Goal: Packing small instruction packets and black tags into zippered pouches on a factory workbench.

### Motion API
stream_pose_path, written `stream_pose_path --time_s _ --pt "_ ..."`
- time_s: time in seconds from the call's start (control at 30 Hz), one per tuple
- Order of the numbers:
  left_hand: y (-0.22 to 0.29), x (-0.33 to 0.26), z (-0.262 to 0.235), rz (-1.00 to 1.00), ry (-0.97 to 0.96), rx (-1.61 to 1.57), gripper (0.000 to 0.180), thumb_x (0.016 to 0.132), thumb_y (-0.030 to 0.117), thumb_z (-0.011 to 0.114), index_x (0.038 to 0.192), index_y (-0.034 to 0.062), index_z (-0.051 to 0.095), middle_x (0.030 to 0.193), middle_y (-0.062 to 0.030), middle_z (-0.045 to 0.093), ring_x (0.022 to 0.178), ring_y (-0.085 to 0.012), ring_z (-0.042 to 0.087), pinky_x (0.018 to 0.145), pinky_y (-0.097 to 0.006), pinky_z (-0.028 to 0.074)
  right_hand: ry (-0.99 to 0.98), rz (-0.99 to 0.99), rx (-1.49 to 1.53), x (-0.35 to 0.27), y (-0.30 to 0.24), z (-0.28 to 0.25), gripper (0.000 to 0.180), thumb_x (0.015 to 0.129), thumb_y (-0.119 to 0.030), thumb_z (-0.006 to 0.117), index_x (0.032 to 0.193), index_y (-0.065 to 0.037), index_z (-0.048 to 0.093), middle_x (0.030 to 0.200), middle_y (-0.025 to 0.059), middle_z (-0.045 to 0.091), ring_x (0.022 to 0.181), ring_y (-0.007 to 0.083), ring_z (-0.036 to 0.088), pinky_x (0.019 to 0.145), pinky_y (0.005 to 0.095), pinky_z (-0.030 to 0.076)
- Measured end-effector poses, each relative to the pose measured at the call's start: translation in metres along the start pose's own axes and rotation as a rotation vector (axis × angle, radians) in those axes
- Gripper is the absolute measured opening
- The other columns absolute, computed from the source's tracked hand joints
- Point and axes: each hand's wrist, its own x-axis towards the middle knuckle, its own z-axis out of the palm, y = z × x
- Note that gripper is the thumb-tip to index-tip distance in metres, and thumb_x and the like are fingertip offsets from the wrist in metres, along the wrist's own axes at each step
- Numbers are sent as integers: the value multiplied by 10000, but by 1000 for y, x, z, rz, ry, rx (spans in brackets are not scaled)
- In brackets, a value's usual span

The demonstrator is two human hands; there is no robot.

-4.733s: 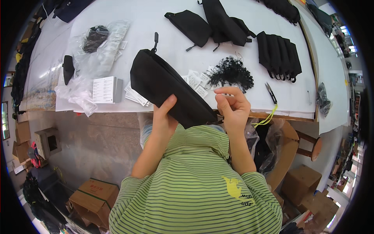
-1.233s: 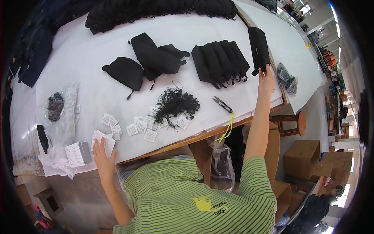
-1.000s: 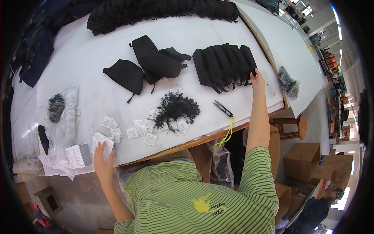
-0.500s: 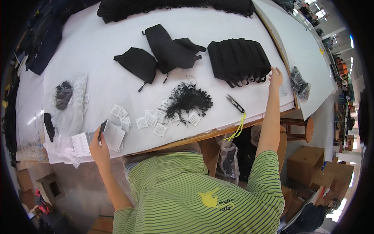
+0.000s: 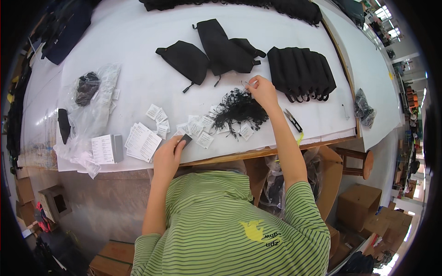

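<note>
My left hand (image 5: 166, 157) is closed at the table's near edge, with a small dark card (image 5: 186, 139) between thumb and fingers. Over the far side of a tangled pile of black tag strings (image 5: 234, 110), my right hand (image 5: 263, 93) pinches what looks like a thin string (image 5: 244, 84). Small white printed labels (image 5: 204, 140) lie between the hands, some partly under the pile. Left of my left hand are a fan of white printed cards (image 5: 142, 141) and a neat card stack (image 5: 105, 150). Thread snips (image 5: 293, 121) rest right of my right forearm.
Black fabric pouches (image 5: 184, 62) lie beyond the strings, with a row of similar black pieces (image 5: 301, 73) to the right. A clear plastic bag (image 5: 99, 115) covers the left side. A wooden stool (image 5: 367, 164) and cardboard boxes (image 5: 359, 202) stand below the table on the right.
My right hand has moved left from the row of black pieces to the string pile. My left hand has shifted right from the white cards, carrying the dark card.
</note>
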Motion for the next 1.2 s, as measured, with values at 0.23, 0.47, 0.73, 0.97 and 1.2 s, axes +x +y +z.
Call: stream_pose_path --time_s 0.23,0.47,0.73,0.97,1.2 --pt "-10 5 10 276 297 176 235 825 131 642 1054 87 619 1060 -89 571 938 -276 544 792 -378 424 -205 23 -173 9 -1 -9 211 757 -259 697 788 -51 685 742 133 658 768 318 642 698 401 495" --pt "-11 -6 11 398 146 284 417 767 129 680 1169 101 574 1164 -119 508 1047 -299 486 894 -411 375 -14 -5 347 -7 -32 -68 196 800 -211 709 814 -20 667 635 8 582 610 71 521 578 233 413" --pt "-15 1 10 338 80 93 550 751 53 670 1253 5 450 1160 -157 501 1064 -343 475 892 -409 405 487 -202 460 -39 -108 -133 87 809 -94 710 819 -30 652 699 -44 603 607 26 479 567 190 362" --pt "2 9 -12 277 294 -129 442 813 42 573 1238 -6 463 1254 -174 463 1176 -342 433 981 -408 365 628 -324 321 -44 -109 -137 64 793 -75 716 803 -48 659 686 -35 607 595 28 461 551 190 340" --pt "8 9 -11 -125 -42 -1071 357 986 210 446 1239 -21 544 1044 -55 634 898 -87 576 823 -214 453 347 -283 536 -39 -98 -123 18 812 -42 659 823 -30 653 716 -15 618 616 20 467 546 175 322"
